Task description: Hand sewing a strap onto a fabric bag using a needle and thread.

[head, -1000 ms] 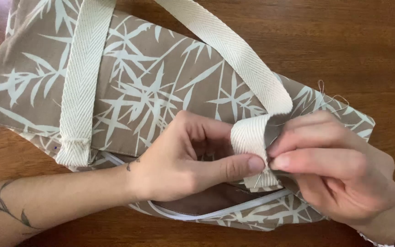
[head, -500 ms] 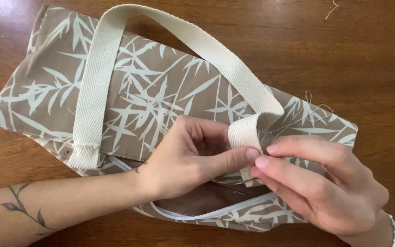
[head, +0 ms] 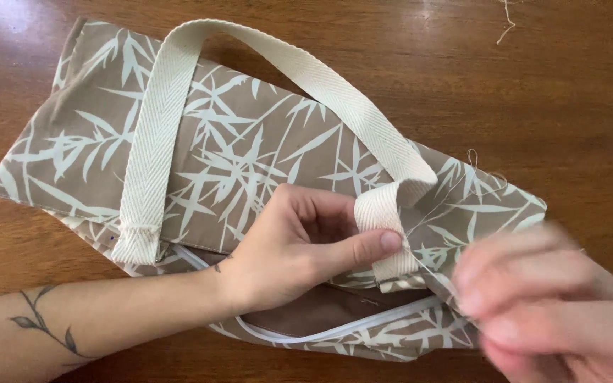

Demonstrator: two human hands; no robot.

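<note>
A tan fabric bag [head: 250, 156] with a pale leaf print lies flat on a wooden table. A cream webbing handle [head: 179, 92] arches over it. My left hand [head: 299, 245] pinches the folded right end of that handle [head: 384, 227] against the bag near its open edge, thumb on top. My right hand [head: 540, 305] is blurred at the lower right, fingers curled together just off the bag's right edge; whether it holds anything cannot be made out.
The brown wooden table [head: 576, 106] surrounds the bag. A loose thread scrap [head: 507, 21] lies at the top right. A white zip edge [head: 335, 330] runs along the bag's opening near me.
My right hand has let go of the handle end and pulled away to the lower right. The left hand stays pinching the strap. The view has shifted, showing more of the bag.
</note>
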